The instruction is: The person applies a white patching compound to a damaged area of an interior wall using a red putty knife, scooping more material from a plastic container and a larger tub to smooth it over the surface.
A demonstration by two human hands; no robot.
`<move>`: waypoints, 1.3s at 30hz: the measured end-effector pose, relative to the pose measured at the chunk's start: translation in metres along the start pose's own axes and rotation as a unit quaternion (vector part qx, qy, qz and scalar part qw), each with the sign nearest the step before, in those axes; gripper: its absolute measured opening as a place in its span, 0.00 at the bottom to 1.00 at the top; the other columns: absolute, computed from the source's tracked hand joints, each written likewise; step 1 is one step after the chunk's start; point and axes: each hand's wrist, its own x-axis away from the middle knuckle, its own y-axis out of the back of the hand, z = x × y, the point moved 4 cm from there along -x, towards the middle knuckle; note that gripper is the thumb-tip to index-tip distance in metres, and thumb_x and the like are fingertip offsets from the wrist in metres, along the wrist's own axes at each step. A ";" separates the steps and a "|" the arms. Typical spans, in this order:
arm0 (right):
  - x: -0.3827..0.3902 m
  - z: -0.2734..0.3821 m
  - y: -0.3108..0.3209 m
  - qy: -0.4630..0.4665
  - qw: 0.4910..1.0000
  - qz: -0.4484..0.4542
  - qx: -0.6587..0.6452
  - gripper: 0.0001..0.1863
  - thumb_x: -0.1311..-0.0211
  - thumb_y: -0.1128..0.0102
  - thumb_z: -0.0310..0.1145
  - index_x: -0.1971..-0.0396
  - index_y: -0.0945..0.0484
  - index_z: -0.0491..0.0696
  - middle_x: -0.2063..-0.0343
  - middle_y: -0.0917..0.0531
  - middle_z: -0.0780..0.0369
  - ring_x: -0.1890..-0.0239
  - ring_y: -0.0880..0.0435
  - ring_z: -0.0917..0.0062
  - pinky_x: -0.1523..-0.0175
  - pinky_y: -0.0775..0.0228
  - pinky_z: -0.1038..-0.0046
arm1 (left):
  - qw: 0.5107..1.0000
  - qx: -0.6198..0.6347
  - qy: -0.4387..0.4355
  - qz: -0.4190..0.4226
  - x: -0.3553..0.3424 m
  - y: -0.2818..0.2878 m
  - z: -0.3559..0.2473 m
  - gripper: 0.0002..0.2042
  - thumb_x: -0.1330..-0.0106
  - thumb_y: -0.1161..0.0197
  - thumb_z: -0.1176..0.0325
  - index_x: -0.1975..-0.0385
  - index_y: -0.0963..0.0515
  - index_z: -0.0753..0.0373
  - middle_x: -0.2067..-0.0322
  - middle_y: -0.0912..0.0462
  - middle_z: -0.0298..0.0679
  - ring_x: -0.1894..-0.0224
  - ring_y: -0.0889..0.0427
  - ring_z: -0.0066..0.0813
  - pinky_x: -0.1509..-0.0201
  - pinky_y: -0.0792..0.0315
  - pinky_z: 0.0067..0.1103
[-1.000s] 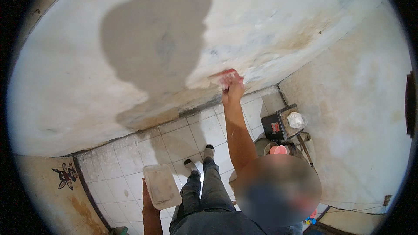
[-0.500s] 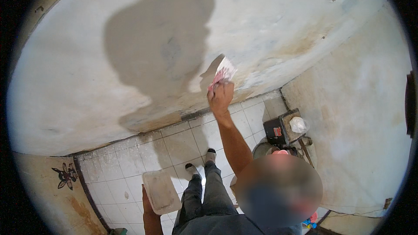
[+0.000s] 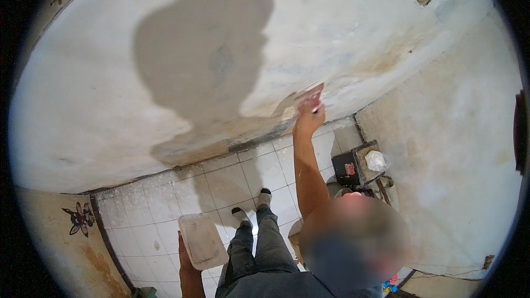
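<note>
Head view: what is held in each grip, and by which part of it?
Left grip: pale rectangular container, held at its left side. Right grip: flat reddish tool, held at its lower end.

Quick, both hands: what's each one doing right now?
Left hand: holding the tub, fingers mostly hidden.
Right hand: closed, holding the red scraper.

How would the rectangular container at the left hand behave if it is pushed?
The container is probably stiff, since its outline looks unbent. It may tip if pushed down at the right, because the left hand shows only along its left side.
</note>
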 end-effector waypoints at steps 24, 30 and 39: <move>0.179 -0.012 0.222 0.086 0.902 0.104 0.411 0.04 0.50 0.45 0.22 0.78 0.31 0.43 0.81 0.28 0.59 0.79 0.28 0.70 0.71 0.33 0.70 | 0.981 -0.016 0.060 0.183 -0.045 -0.113 0.006 0.31 0.31 0.59 0.41 0.37 0.38 0.58 0.45 0.27 0.44 0.47 0.25 0.44 0.45 0.28 0.42; 0.125 0.004 0.321 -0.253 0.934 -0.154 -0.198 0.03 0.41 0.43 0.27 0.70 0.27 0.48 0.77 0.23 0.67 0.80 0.26 0.80 0.79 0.34 0.78 | 0.944 -0.096 0.115 0.295 -0.079 -0.203 0.029 0.28 0.29 0.61 0.45 0.38 0.36 0.59 0.45 0.27 0.43 0.47 0.25 0.41 0.43 0.29 0.39; 0.130 0.075 0.357 -0.242 0.893 -0.276 -0.261 0.05 0.40 0.42 0.31 0.64 0.24 0.54 0.68 0.19 0.71 0.64 0.22 0.81 0.54 0.36 0.68 | 0.909 -0.084 0.179 0.367 -0.089 -0.297 0.093 0.33 0.30 0.63 0.41 0.40 0.35 0.64 0.45 0.27 0.46 0.45 0.26 0.41 0.38 0.33 0.34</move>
